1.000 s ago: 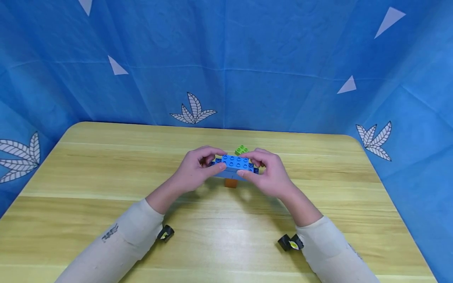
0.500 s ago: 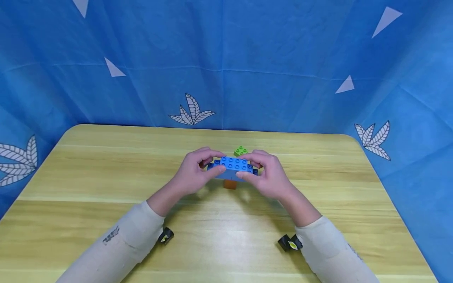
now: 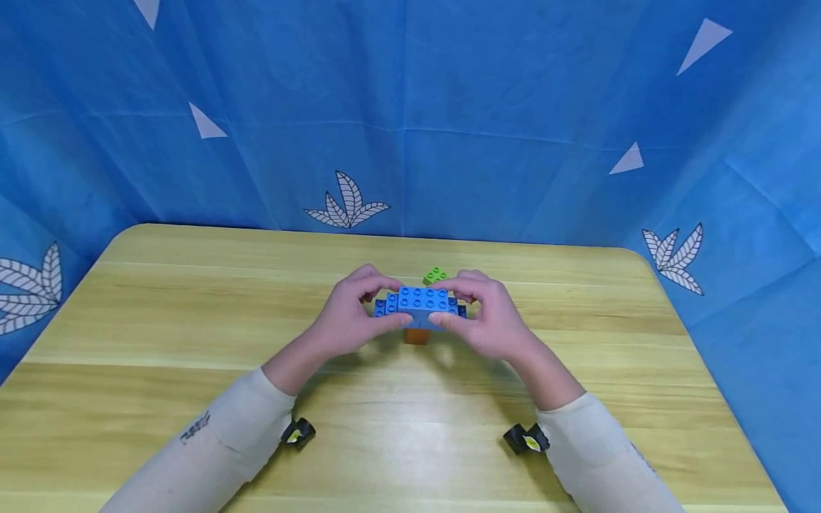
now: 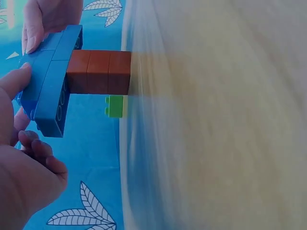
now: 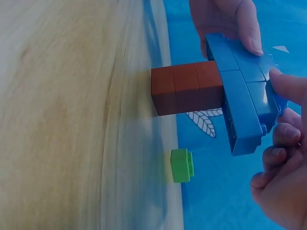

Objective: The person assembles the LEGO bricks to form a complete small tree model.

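A T-shaped build of toy building bricks stands upright on the table. Its post is a stack of three brown bricks. Across the post lie stepped layers of blue bricks, narrowing toward the top. In the head view, my left hand pinches the left end of the uppermost blue brick, thumb on the front face and index finger at the back edge. My right hand grips the right end the same way. Its other fingers curl beneath, beside the blue layers, in the right wrist view.
Behind the build, a small lime-green brick with studs sits on the wooden table. A blue patterned cloth hangs at the table's far edge. Black wrist devices show at both sleeves.
My left thumb has slid lower on the front of the blue bricks, and the left index finger has drawn back slightly, exposing more side studs. The right hand keeps its place.
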`<action>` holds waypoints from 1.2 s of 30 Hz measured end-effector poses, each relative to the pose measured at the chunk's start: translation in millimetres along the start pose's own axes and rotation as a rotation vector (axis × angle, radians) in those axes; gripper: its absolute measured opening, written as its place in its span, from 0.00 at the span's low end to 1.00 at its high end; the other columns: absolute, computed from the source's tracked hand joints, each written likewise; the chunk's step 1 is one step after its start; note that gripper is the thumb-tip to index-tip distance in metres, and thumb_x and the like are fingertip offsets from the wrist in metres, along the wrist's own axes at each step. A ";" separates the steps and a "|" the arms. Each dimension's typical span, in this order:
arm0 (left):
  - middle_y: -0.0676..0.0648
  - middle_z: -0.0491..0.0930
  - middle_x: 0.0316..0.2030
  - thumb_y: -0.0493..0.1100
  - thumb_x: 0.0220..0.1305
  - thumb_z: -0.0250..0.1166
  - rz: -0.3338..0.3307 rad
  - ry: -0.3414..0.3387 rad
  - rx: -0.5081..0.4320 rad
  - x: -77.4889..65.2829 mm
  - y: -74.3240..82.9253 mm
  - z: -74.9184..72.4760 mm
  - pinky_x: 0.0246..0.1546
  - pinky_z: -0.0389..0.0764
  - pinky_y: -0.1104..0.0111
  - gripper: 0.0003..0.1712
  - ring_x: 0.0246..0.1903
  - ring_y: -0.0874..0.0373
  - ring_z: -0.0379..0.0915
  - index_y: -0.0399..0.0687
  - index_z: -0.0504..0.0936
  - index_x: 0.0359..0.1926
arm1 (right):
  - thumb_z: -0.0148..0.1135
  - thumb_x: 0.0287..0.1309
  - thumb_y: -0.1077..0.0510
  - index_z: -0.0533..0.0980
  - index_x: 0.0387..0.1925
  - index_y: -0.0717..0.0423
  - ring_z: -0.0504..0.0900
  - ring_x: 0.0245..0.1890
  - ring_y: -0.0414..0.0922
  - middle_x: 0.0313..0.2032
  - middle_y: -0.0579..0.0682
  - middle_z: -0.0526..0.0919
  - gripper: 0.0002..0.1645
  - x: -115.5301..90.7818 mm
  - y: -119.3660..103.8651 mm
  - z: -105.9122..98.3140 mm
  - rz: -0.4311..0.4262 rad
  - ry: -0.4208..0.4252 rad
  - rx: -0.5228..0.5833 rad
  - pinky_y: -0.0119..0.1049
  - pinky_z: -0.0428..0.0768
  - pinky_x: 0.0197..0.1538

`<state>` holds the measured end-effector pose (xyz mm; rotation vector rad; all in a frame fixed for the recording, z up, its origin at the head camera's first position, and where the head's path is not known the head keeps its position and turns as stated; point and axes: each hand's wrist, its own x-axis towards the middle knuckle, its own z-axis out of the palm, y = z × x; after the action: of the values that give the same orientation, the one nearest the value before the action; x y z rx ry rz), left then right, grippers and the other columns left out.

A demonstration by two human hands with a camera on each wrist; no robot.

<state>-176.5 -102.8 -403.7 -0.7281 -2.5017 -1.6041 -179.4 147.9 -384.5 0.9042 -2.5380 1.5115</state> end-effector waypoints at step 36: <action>0.48 0.71 0.37 0.47 0.56 0.78 -0.100 -0.055 -0.008 1.1 -0.7 3.1 0.35 0.70 0.62 0.23 0.39 0.52 0.66 0.47 0.85 0.52 | 0.69 0.56 0.68 0.80 0.58 0.52 0.68 0.40 0.52 0.39 0.54 0.74 0.26 51.0 74.9 -2.6 0.351 -0.132 -0.178 0.45 0.66 0.44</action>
<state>-177.2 -100.0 -405.3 -0.6663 -2.6107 -1.6490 -260.1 153.0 -425.4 0.5755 -2.9954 1.3034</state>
